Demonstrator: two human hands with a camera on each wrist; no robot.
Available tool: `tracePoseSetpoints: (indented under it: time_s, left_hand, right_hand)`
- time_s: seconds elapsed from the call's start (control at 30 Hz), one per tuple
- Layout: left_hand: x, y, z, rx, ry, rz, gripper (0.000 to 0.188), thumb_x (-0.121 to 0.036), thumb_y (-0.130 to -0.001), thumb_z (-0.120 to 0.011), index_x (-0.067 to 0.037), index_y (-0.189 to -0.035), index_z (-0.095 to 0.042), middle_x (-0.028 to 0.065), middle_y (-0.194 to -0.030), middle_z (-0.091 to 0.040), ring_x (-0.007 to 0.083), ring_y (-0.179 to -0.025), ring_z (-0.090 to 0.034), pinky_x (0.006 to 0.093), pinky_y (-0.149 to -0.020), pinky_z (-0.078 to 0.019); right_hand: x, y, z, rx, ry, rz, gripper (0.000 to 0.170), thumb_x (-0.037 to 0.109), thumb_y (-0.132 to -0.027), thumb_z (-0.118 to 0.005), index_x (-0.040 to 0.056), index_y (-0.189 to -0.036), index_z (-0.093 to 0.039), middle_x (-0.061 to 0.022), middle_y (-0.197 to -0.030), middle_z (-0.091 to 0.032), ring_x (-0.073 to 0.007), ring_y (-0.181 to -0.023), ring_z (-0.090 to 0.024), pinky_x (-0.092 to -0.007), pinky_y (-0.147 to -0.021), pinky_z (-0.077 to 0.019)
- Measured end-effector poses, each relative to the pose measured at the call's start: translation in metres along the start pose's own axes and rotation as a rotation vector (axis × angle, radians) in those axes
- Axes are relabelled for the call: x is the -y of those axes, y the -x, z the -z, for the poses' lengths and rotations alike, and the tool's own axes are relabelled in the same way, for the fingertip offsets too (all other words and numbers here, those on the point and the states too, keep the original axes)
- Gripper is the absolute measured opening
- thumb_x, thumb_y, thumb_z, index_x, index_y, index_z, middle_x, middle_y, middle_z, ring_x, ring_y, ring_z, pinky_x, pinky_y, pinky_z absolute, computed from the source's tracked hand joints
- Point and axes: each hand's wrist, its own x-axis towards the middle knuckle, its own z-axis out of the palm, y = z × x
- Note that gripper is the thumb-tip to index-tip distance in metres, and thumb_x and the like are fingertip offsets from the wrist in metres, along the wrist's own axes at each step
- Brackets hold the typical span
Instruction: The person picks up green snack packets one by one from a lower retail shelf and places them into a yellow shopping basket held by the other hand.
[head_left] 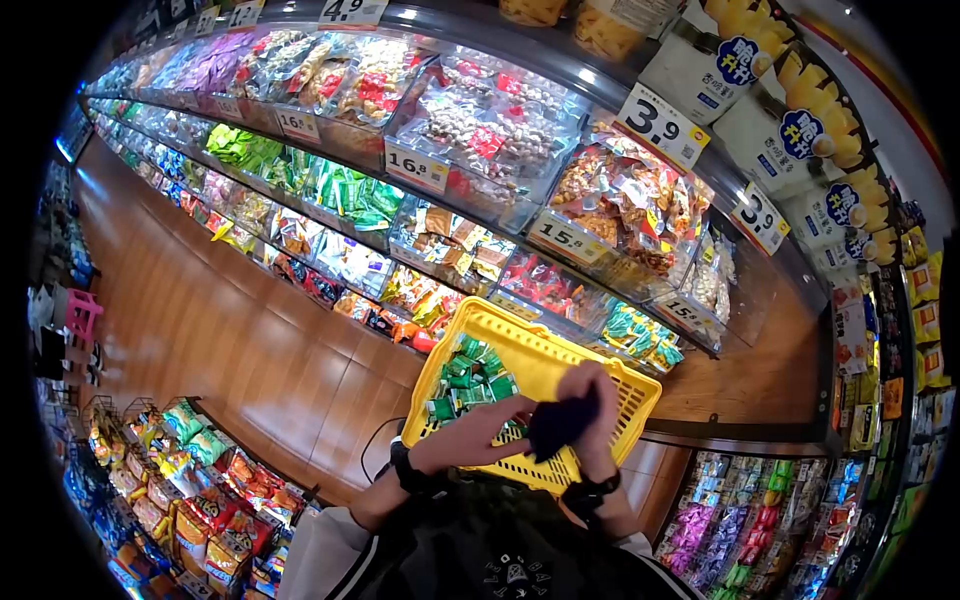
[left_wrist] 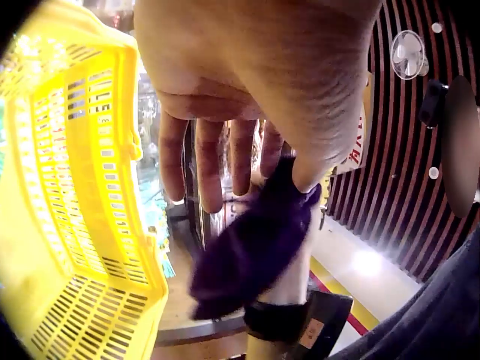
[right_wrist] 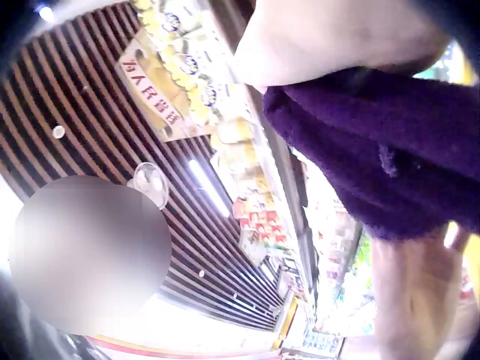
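Note:
A dark purple fuzzy cloth point(right_wrist: 390, 150) hangs in soft folds between my two hands, above a yellow shopping basket point(head_left: 550, 345). My left hand point(left_wrist: 255, 67) has its thumb on the upper corner of the cloth, its four fingers stretched out beyond. From the other side, my right hand point(head_left: 592, 392) grips the cloth; its fingertips are hidden behind the folds. Both wrists wear black bands. Inside the basket, several green packets point(head_left: 470, 378) lie toward the left end.
Shelves of bagged snacks run along the far side, with price signs point(head_left: 415, 168) on their edges. A snack display point(head_left: 200, 500) stands at lower left, and more packets point(head_left: 740, 520) fill racks at lower right. Wooden flooring point(head_left: 230, 270) stretches away on the left.

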Motion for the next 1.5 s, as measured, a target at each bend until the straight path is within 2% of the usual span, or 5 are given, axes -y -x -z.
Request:
tracePoseSetpoints:
  time_s: [0.27,0.7,0.9,1.23,1.5]
  left_hand:
    - [0.034,0.005,-0.026,-0.389,0.061,0.089,0.043,-0.018,-0.092,-0.075,0.001,-0.121,-0.050,0.0184,-0.114,-0.058,0.0326,-0.099,-0.068,0.0403,-0.083,-0.0544]
    - [0.042,-0.076,0.024,-0.549,-0.414,-0.206,0.041,-0.001,-0.093,-0.059,-0.003,-0.134,-0.054,0.0169,-0.127,-0.057,0.0343,-0.119,-0.057,0.0413,-0.101,-0.0487]
    - [0.100,-0.120,0.017,-0.520,-0.971,-0.113,0.035,-0.028,-0.100,-0.056,-0.011,-0.131,-0.060,0.0103,-0.138,-0.056,0.0258,-0.140,-0.044,0.0649,-0.121,-0.0076]
    - [0.101,-0.116,0.019,-0.418,-1.003,-0.026,0.032,-0.033,-0.104,-0.050,-0.015,-0.125,-0.066,0.0023,-0.129,-0.060,0.0186,-0.126,-0.051,0.0484,-0.117,-0.0206]
    - [0.107,-0.118,0.020,-0.443,-1.014,-0.044,0.031,-0.033,-0.103,-0.051,-0.015,-0.122,-0.068,0.0015,-0.124,-0.063,0.0172,-0.122,-0.054,0.0456,-0.113,-0.0265]
  right_hand:
    - [-0.027,0.014,-0.028,0.239,0.034,-0.122,0.077,0.035,-0.102,-0.062,0.0070,-0.160,-0.021,-0.0144,-0.157,-0.037,-0.0249,-0.138,-0.044,-0.0391,-0.116,-0.0368]
    - [-0.035,-0.079,0.057,-0.092,0.315,-0.422,0.045,0.032,-0.107,-0.057,0.0027,-0.139,-0.048,-0.0108,-0.102,-0.070,-0.0155,-0.076,-0.070,-0.0250,-0.058,-0.0542]
    - [-0.054,-0.149,0.079,-0.256,0.080,-0.328,0.022,0.013,-0.101,-0.065,-0.0016,-0.117,-0.064,-0.0088,-0.099,-0.071,-0.0180,-0.080,-0.070,-0.0315,-0.071,-0.0587]
    - [-0.100,-0.203,0.133,0.017,1.504,-0.344,0.049,0.031,-0.093,-0.062,0.0064,-0.135,-0.060,-0.0272,-0.133,-0.061,-0.0453,-0.124,-0.057,-0.0470,-0.105,-0.0461]
    - [-0.183,-0.242,0.218,0.068,0.817,-0.442,0.050,0.025,-0.095,-0.066,0.0011,-0.138,-0.055,-0.0203,-0.136,-0.061,-0.0336,-0.124,-0.056,-0.0387,-0.106,-0.0433]
